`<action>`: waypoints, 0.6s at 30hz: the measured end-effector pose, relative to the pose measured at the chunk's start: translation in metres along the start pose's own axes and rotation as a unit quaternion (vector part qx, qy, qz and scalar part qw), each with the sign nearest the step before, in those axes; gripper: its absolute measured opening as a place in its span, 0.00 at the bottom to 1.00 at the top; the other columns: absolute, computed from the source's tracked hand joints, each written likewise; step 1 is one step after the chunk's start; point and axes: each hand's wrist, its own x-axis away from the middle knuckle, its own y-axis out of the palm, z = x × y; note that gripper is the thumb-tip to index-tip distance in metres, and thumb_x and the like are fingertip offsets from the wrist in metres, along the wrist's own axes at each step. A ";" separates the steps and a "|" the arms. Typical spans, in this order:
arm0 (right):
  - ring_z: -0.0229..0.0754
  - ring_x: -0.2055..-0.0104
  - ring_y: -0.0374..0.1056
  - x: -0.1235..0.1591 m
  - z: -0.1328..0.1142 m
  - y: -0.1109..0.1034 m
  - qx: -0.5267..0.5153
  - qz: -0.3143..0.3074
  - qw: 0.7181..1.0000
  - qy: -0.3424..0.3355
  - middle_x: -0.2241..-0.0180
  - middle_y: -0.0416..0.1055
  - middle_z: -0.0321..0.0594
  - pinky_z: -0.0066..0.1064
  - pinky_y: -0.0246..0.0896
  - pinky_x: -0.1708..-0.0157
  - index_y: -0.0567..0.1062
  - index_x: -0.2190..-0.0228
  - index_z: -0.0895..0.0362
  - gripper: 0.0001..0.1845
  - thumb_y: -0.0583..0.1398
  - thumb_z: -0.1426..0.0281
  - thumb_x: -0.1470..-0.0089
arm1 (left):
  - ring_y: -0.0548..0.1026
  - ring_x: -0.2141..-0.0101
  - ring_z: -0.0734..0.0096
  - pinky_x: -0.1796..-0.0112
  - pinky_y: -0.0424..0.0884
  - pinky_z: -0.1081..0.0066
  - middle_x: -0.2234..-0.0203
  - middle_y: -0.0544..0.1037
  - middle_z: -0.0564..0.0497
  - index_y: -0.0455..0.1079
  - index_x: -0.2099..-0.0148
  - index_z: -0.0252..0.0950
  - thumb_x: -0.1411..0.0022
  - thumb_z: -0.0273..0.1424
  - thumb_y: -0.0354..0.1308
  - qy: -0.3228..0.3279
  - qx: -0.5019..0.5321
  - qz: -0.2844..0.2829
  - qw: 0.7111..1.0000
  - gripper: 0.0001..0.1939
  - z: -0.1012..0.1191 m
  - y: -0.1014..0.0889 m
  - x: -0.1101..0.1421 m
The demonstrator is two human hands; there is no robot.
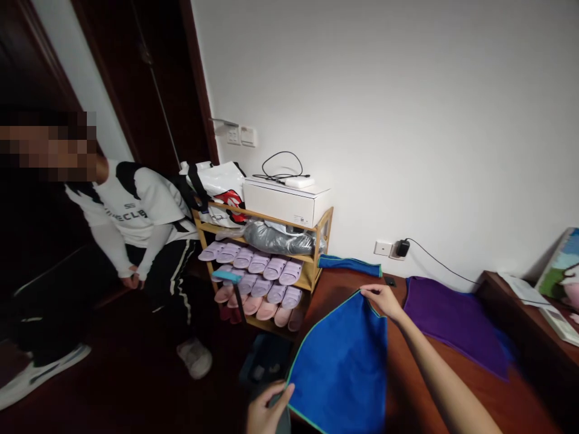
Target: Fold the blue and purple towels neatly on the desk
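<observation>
A blue cloth (pixel 344 367) with a green stitched edge is stretched between my two hands, over the near left part of the brown table (pixel 407 386). My left hand (pixel 269 407) pinches its left corner at the bottom of the view. Farther off, my right hand (pixel 382 300) grips the upper corner between thumb and fingers. The cloth's lower end runs out of view. A folded blue cloth (pixel 350 265) lies at the table's back edge. To the right a purple cloth (pixel 452 322) is spread flat, with some blue cloth showing beneath it.
A wooden rack (pixel 312 274) with rows of slippers (pixel 260 262) stands left of the table, topped by a white box (pixel 284 202) and a bag (pixel 221 187). A person (pixel 136 217) sits at the left. A charger (pixel 402 248) and its cable hang at the wall.
</observation>
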 end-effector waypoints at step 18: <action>0.52 0.54 0.81 0.194 -0.135 -0.179 -0.120 0.249 0.961 -0.016 0.56 0.86 0.49 0.41 0.77 0.51 0.89 0.58 0.55 0.31 0.77 0.45 0.58 | 0.70 0.75 0.75 0.71 0.69 0.74 0.76 0.72 0.58 0.69 0.72 0.39 0.61 0.44 0.82 0.282 0.149 -0.047 0.947 0.27 0.260 0.009 -0.054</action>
